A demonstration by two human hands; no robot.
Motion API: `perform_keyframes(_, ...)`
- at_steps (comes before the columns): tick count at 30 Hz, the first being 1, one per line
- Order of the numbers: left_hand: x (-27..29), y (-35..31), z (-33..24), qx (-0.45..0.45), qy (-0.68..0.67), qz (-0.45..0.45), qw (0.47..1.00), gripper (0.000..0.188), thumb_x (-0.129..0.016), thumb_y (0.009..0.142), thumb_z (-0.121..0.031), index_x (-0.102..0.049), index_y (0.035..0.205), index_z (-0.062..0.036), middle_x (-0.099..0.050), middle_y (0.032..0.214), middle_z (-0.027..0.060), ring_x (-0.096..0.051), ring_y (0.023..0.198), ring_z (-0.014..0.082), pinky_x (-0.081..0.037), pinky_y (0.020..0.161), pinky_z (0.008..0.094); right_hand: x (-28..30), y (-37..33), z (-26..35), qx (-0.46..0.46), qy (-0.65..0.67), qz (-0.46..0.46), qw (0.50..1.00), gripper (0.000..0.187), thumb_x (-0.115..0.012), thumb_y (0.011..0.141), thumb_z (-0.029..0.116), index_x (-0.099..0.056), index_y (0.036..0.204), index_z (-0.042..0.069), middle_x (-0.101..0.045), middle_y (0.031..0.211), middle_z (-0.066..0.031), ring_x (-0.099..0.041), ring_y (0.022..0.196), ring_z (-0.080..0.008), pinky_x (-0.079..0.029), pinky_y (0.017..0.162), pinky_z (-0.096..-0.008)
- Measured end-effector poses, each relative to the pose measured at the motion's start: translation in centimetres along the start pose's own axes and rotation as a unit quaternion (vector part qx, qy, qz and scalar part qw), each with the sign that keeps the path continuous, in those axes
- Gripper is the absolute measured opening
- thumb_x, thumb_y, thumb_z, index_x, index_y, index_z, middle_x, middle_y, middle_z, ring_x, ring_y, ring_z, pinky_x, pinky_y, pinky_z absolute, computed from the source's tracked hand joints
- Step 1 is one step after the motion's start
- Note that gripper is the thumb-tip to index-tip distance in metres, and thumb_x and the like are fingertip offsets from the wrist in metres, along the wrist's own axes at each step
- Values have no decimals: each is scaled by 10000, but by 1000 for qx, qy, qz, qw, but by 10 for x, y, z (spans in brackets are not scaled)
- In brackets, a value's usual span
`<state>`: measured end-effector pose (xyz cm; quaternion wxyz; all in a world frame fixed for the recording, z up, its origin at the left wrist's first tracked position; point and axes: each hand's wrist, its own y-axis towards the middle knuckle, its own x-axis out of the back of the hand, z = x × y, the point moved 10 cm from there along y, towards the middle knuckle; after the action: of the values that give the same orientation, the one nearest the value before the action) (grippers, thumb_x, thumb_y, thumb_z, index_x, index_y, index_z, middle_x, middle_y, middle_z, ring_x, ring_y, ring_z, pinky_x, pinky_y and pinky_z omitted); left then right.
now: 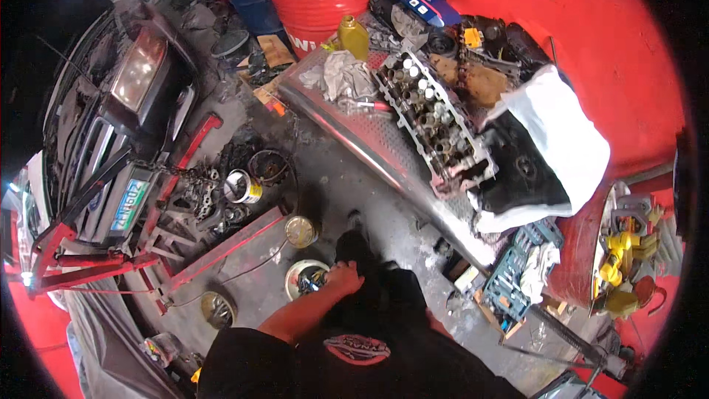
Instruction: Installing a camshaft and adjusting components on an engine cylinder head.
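1. As a person in a black T-shirt looks down at a garage floor, the left hand reaches to the right rim of a white bucket, fingers curled; whether they pinch anything, one cannot tell.
2. The bucket, dark and bluish items inside, stands on the floor near the person, a round tub just beyond it. The right hand is out of sight.
3. To the right, an engine cylinder head lies slantwise on a tread-plate surface, a yellow jug at its far end.
4. At left, a dark car's headlight shows beyond a red steel frame.
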<state>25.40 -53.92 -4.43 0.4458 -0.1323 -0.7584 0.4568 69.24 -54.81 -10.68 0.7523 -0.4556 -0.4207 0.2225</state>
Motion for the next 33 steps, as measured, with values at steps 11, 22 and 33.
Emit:
perform_keyframes(11,58,46,56,-105,-85,-87,987,578,-590,962,-498,-592,1245,6,-667,1195,324,-635,1129,508,-503,999,556,-45,4,-65,104,235,-162,953,586,-749,878,554,-772,989,-21,-777,884,-162,-705,765,-227,-542,723,-416)
perform_keyframes(22,84,123,156,-136,84,77,984,520,-678,861,-430,-727,1107,25,-698,1171,303,-671,1127,451,-520,964,523,-49,-82,37,0,247,-309,918,505,-819,818,378,-704,1083,-36,-752,968,-225,-732,924,-340,-547,818,-443)
perform_keyframes(33,152,153,90,-143,6,-45,989,392,-569,929,-346,-720,1079,-16,-708,1134,280,-660,1119,463,-517,941,556,71,-55,224,121,265,-224,930,584,-726,922,336,-589,1395,21,-621,1360,-225,-619,1214,-297,-505,995,-415)
